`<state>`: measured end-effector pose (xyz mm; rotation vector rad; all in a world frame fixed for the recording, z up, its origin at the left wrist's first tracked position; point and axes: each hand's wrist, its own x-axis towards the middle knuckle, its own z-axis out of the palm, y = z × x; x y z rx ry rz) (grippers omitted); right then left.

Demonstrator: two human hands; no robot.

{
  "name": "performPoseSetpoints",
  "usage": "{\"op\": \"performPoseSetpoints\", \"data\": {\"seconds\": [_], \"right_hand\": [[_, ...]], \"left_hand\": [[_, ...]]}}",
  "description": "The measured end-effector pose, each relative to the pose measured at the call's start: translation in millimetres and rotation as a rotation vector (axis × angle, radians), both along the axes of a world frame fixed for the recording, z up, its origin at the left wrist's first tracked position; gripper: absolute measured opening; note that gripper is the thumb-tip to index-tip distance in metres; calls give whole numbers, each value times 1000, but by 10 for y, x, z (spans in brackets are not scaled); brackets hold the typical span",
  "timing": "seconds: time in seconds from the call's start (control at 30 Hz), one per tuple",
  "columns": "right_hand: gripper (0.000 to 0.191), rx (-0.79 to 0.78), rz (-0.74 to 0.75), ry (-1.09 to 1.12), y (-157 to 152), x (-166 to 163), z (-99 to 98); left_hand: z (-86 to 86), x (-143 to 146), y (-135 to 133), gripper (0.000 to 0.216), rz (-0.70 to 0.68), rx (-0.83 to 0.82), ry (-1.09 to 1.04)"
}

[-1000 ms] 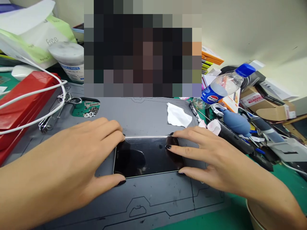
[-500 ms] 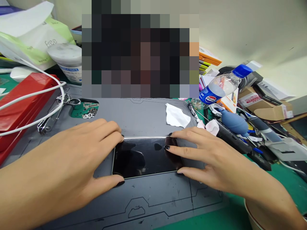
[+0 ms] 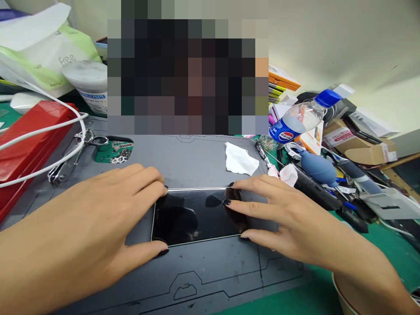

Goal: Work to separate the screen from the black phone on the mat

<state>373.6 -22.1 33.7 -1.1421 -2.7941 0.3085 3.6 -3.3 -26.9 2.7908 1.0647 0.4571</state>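
A black phone (image 3: pixel 197 216) lies flat, screen up, in the middle of the grey work mat (image 3: pixel 203 275). My left hand (image 3: pixel 108 214) grips the phone's left end, fingers at the far corner and thumb at the near corner. My right hand (image 3: pixel 278 218) grips the right end in the same way, its index finger resting on the glass. Both hands pinch the phone between fingers and thumb.
A white cloth (image 3: pixel 241 159) lies on the mat behind the phone. A red case (image 3: pixel 29 140) with a white cable (image 3: pixel 49 127) and tweezers (image 3: pixel 65 164) sit at the left. A blue-capped bottle (image 3: pixel 303 116), blue air blower (image 3: pixel 316 162), tools and boxes crowd the right.
The view has drifted slightly; the phone and both hands sit a little further left in the picture. Neither hand's grip on the phone has changed.
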Motion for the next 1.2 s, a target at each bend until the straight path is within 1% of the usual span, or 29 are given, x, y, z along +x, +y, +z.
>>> {"op": "performPoseSetpoints", "data": {"seconds": [0.17,0.33,0.43,0.57,0.73,0.9,1.03,1.2], "right_hand": [[31,12,6,5,-6,-1,-12],[36,32,0,15,-8,-10,-1],[38,26,-12,30,-11,-9,9],[40,-6,-34,40,-5,25,-10],[45,33,-53,105,-4,91,-42],[40,74,-24,98,-9,98,-1],[37,94,-3,82,6,78,-13],[38,75,0,72,14,50,-37]], "left_hand": [[-30,-27,-24,29,-3,-1,-3],[-63,-7,-20,27,12,-16,-25],[-2,28,9,30,8,-16,-18],[153,72,45,34,-54,-76,48],[278,136,55,34,-26,-96,86],[300,138,73,37,-37,-97,69],[290,133,73,35,-47,-76,76],[312,112,89,31,-55,-72,53]]}}
